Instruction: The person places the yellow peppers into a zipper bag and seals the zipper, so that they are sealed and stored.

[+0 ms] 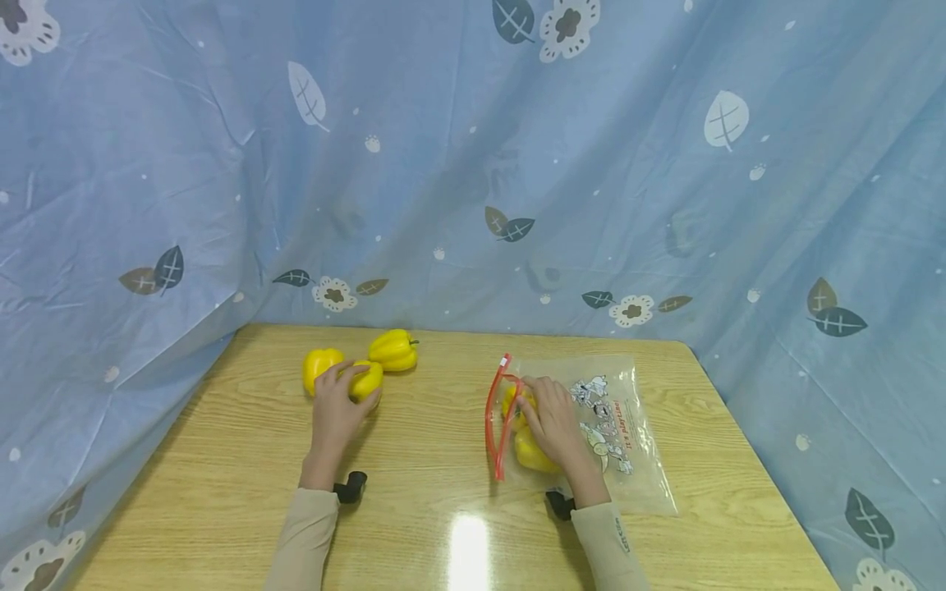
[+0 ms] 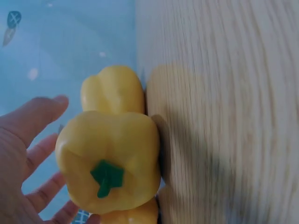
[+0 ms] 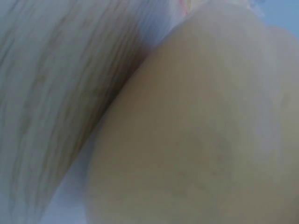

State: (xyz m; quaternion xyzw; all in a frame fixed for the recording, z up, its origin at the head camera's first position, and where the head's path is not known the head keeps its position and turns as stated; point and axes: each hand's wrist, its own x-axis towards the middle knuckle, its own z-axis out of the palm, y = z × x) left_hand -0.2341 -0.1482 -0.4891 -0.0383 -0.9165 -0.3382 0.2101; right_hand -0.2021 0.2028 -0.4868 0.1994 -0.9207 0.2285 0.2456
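Note:
My left hand (image 1: 337, 410) is at a yellow bell pepper (image 1: 367, 382), fingers spread around its far side. In the left wrist view the thumb stands apart from this pepper, whose green stem (image 2: 107, 177) faces the camera. Two more yellow bell peppers lie close by, one to the left (image 1: 319, 366) and one behind (image 1: 394, 351). My right hand (image 1: 556, 419) holds the clear zip bag (image 1: 643, 468) near its red zip edge (image 1: 491, 419), its mouth facing left. Yellow peppers (image 1: 534, 453) lie inside the bag, partly hidden by the hand. A pepper (image 3: 196, 130) fills the right wrist view.
The wooden table (image 1: 429, 460) ends at a blue patterned curtain (image 1: 443, 164) behind and on both sides. Black wrist cameras (image 1: 351, 487) sit at both wrists. The bag bears printed cartoon animals and red lettering.

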